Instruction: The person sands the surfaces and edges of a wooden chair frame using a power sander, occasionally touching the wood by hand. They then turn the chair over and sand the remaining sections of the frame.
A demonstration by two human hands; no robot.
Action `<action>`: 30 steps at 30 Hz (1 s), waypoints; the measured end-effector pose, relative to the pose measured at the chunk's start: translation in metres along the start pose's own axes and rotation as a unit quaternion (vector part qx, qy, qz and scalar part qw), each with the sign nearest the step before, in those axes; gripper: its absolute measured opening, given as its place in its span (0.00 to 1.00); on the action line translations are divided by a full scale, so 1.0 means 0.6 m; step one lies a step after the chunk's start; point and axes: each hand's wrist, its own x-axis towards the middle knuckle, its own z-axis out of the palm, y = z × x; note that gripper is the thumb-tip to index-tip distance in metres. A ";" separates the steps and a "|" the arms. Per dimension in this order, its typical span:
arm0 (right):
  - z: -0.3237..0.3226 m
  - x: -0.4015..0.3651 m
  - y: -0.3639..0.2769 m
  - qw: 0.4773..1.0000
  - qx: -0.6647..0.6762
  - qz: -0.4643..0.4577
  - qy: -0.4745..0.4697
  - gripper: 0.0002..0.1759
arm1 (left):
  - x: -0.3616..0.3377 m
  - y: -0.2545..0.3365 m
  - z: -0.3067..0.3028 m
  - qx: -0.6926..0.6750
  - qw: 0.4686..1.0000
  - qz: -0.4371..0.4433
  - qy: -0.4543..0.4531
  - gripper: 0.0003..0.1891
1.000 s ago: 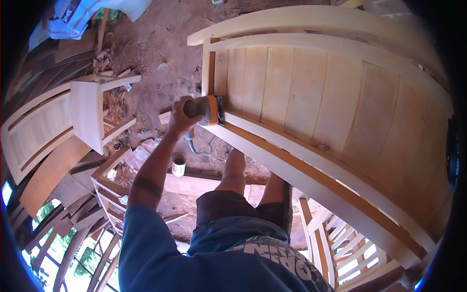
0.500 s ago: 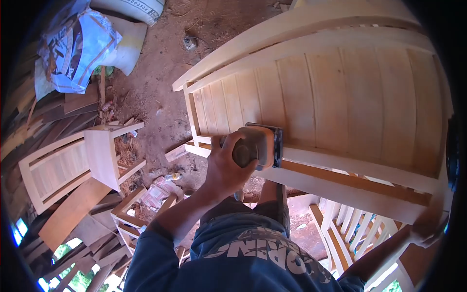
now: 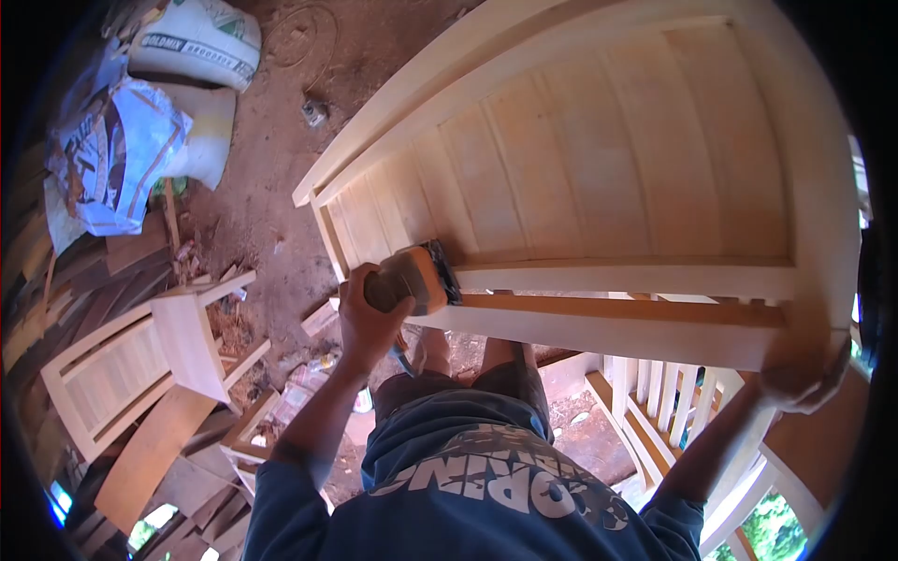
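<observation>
My left hand (image 3: pixel 368 323) grips an orange electric sander (image 3: pixel 412 279), whose pad rests on the lower rail (image 3: pixel 636 329) of a large pale wooden panel (image 3: pixel 599 159), near the panel's left corner. The panel is made of vertical boards inside curved rails and lies across in front of me. Blurred at the far right, my right hand (image 3: pixel 797 372) holds the panel's right end. A cord hangs below the sander, in front of my legs.
White and printed sacks (image 3: pixel 192 42) lie on the dirt floor (image 3: pixel 271 206) at upper left. A smaller wooden panel frame (image 3: pixel 122 360), planks and scraps are piled at left. A white slatted wooden piece (image 3: pixel 655 402) stands under the panel at right.
The sander slid right along the rail, then came back towards the left corner. My right hand has come into view holding the panel's right end. The view has tilted.
</observation>
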 end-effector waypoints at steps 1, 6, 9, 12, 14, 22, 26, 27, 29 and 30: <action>0.008 -0.004 -0.022 0.998 0.023 0.055 0.015 0.31 | -0.013 0.042 0.002 0.024 0.999 0.030 0.008 0.32; 0.031 0.011 -0.087 0.967 0.147 0.198 0.069 0.28 | -0.051 0.226 -0.004 -0.010 0.994 0.099 -0.055 0.37; 0.037 0.016 -0.102 0.945 0.174 0.267 0.079 0.29 | -0.063 0.308 0.009 -0.025 0.979 0.200 -0.032 0.37; 0.039 0.020 -0.109 0.928 0.198 0.298 0.101 0.29 | -0.064 0.376 0.018 -0.034 0.955 0.296 -0.017 0.36; 0.028 0.031 -0.113 0.928 0.189 0.304 0.105 0.29 | -0.066 0.441 0.018 -0.030 0.920 0.391 0.005 0.35; 0.024 0.036 -0.109 0.922 0.203 0.305 0.122 0.22 | -0.051 0.569 0.009 -0.033 0.805 0.592 -0.026 0.37; 0.016 0.040 -0.109 0.907 0.228 0.328 0.138 0.19 | -0.048 0.650 0.004 0.000 0.770 0.636 -0.045 0.37; 0.016 0.038 -0.108 0.899 0.239 0.339 0.142 0.19 | -0.045 0.676 0.009 -0.003 0.768 0.639 -0.044 0.36; 0.010 0.044 -0.110 0.886 0.251 0.363 0.141 0.17 | -0.038 0.721 0.015 -0.010 0.767 0.640 -0.046 0.36; 0.008 0.044 -0.112 0.880 0.257 0.376 0.137 0.17 | -0.038 0.740 0.014 0.000 0.773 0.634 -0.035 0.35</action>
